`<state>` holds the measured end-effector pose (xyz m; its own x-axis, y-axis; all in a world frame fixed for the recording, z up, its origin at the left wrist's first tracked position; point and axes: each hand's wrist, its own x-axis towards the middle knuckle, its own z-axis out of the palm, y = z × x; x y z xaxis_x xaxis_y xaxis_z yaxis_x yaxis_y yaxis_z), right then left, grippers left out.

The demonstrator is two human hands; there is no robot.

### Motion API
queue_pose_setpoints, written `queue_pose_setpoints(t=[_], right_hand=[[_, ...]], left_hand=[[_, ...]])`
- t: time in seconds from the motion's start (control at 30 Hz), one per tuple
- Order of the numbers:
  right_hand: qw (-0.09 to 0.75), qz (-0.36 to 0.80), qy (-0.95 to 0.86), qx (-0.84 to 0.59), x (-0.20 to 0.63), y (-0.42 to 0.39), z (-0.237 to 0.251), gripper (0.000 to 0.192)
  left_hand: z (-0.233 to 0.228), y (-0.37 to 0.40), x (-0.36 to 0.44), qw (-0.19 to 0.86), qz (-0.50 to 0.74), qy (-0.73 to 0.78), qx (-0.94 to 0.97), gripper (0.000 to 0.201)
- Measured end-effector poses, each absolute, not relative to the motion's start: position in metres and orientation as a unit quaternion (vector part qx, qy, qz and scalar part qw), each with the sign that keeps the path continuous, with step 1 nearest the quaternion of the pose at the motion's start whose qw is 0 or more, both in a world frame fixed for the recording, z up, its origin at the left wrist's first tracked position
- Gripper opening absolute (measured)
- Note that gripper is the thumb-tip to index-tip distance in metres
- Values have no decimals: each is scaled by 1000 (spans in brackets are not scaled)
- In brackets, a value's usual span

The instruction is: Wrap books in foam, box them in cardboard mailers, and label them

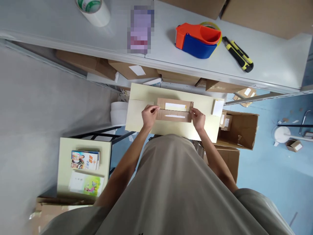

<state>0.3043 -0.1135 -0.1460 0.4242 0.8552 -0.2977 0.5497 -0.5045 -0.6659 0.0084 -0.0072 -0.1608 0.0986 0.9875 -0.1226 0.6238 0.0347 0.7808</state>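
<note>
Pretty cramped packing corner. Floor (274, 182) is light blue, and a plain grey wall (31, 114) takes up the whole left side. A grey metal shelf (269, 55) runs across the top, with a tape dispenser (198, 40) in orange and blue, a yellow-black utility knife (238, 54) and a tape roll (94, 9) on it. Cardboard boxes (239, 129) are stacked under and beside a pale counter (141, 98). A small side table (65, 153) on the left holds colourful booklets (85, 160). Light is even and soft.
</note>
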Motion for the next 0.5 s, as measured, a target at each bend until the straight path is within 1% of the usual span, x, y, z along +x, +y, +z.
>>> queue_pose_setpoints(t=[0.17,0.37,0.43,0.5], right_hand=[[166,296,-464,-818,294,-111,-151,43],[162,306,-522,-779,299,-115,-146,45],[147,300,-554,-762,304,-118,-137,44],[121,268,-581,-759,312,-114,-121,43]], left_hand=[[-173,-22,2,353,219,633,653,15],[-174,-19,-3,376,221,611,661,15],[-169,-16,-7,386,212,597,671,17],[-159,-8,-8,368,208,588,690,16]])
